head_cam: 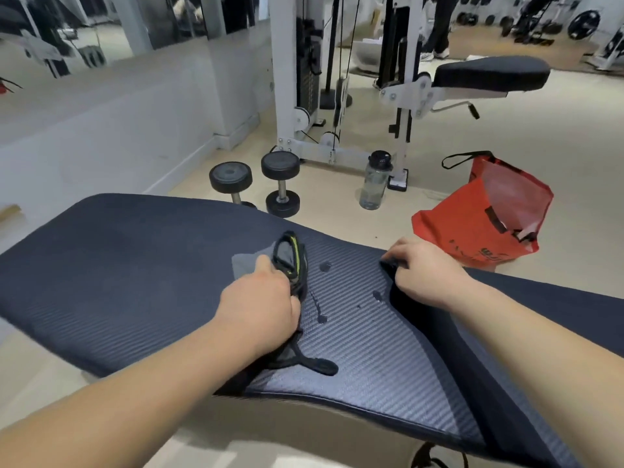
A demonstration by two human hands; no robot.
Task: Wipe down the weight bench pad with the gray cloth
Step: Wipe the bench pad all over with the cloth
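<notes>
The dark blue weight bench pad [118, 265] stretches across the view, ribbed in the middle, with a few wet drops [322, 319] on it. My left hand [260, 305] presses down on the gray cloth [246, 263], bunched together with a black strap item edged in yellow-green [292, 258]. A black tab of that item lies near the pad's front edge. My right hand [422, 268] rests at the gap between the two pad sections, fingers curled over the edge of the dark pad to the right.
Two black dumbbells [266, 184] stand on the floor behind the bench. A clear water bottle [374, 180] and a red bag [483, 217] sit behind to the right. A white cable machine [297, 96] and another bench [489, 76] stand farther back.
</notes>
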